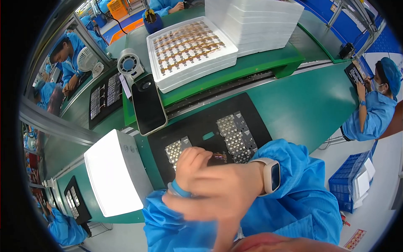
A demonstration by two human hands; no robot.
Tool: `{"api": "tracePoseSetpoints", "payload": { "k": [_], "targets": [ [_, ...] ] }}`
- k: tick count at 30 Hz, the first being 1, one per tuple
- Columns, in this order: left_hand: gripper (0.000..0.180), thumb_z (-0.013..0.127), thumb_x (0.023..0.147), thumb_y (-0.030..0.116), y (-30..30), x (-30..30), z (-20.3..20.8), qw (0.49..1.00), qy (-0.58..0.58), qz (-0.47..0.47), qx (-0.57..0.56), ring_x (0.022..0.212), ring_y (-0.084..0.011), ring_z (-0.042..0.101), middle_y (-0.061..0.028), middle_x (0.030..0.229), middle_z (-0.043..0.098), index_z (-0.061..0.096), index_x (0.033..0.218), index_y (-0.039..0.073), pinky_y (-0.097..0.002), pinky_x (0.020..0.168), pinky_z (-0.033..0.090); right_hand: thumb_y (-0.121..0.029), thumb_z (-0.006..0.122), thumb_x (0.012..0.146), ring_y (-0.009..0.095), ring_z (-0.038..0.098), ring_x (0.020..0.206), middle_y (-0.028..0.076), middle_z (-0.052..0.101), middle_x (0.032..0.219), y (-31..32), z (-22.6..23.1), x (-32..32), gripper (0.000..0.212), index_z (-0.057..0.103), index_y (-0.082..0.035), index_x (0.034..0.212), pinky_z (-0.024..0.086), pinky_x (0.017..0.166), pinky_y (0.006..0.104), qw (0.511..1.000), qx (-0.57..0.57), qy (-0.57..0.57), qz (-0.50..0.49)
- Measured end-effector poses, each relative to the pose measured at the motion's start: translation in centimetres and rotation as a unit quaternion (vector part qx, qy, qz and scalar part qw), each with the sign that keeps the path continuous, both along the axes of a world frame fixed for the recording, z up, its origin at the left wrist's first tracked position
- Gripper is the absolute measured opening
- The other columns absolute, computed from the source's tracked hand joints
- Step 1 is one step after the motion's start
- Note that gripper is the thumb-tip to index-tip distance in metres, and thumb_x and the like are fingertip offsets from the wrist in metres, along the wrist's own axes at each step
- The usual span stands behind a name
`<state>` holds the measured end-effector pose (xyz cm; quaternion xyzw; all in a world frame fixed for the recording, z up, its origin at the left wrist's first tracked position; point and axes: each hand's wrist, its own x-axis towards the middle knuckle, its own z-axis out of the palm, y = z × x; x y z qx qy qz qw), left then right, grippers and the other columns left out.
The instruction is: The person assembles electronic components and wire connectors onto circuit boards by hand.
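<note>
My left hand [191, 159] comes out of a blue sleeve and rests with curled fingers on the near edge of a black work mat [197, 126]. A blue band [180, 189] circles its wrist. My right hand [214, 193], blurred and wearing a pale smartwatch [270, 174], crosses over from the right, its fingers closed around that blue band. Just beyond my left fingers lies a small orange flex part [219, 158]. On the mat sit two blocks of small metal parts [237, 136] [176, 149] and a teal tab [208, 135].
A dark phone [147, 104] lies left of the mat, behind a glowing white light box [111, 172]. Further back are a white tray of orange flex circuits [189, 46], stacked white trays [252, 21] and a small fan [128, 63]. A seated person [373, 105] works at right, near a blue crate [348, 176].
</note>
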<state>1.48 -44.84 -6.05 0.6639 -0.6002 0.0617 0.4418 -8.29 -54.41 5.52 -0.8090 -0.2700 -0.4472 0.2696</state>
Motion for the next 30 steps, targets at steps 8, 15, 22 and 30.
{"api": "tracePoseSetpoints", "payload": {
  "k": [8, 15, 22, 30],
  "targets": [
    [0.025, 0.069, 0.064, -0.001, 0.0, 0.0, 0.4, 1.000, 0.001, 0.004, 0.022, 0.077, -0.0285, 0.058, -0.0095, 0.085, 0.059, 0.064, 0.088, 0.003, -0.0372, 0.068, 0.047, -0.052, 0.054, 0.090, 0.014, 0.045, 0.055, 0.019, 0.057, 0.105, 0.1, -0.9, -0.2, 0.044, 0.055, -0.026, 0.125, 0.036, 0.045, 0.0246, 0.996, 0.043, 0.062, 0.040],
    [0.024, 0.069, 0.065, -0.002, 0.1, 0.1, 0.2, 1.000, -0.001, -0.001, 0.019, 0.077, -0.0283, 0.058, -0.0093, 0.083, 0.058, 0.064, 0.088, 0.003, -0.0370, 0.067, 0.046, -0.035, 0.058, 0.091, 0.014, 0.049, 0.057, 0.013, 0.058, 0.098, -0.5, -0.5, -0.1, 0.048, 0.044, -0.040, 0.136, 0.037, 0.046, 0.0229, 0.999, -0.011, 0.023, 0.030],
    [0.022, 0.068, 0.067, -0.002, 0.1, 0.1, 0.2, 1.000, 0.004, 0.001, 0.021, 0.078, -0.0281, 0.058, -0.0095, 0.084, 0.058, 0.063, 0.088, 0.003, -0.0373, 0.068, 0.046, -0.033, 0.055, 0.090, 0.014, 0.050, 0.058, 0.015, 0.059, 0.105, -0.9, 0.2, -0.2, 0.054, 0.037, -0.042, 0.140, 0.038, 0.047, 0.0222, 0.998, -0.049, -0.017, 0.020],
    [0.021, 0.067, 0.068, -0.003, 0.0, 0.1, 0.0, 1.000, 0.007, -0.006, 0.007, 0.077, -0.0288, 0.058, -0.0103, 0.083, 0.058, 0.063, 0.088, 0.002, -0.0373, 0.067, 0.046, -0.036, 0.054, 0.091, 0.014, 0.050, 0.059, 0.016, 0.059, 0.105, 0.0, -0.1, -0.5, 0.052, 0.037, -0.042, 0.140, 0.039, 0.047, 0.0213, 0.998, -0.038, -0.039, 0.010]
  ]
}}
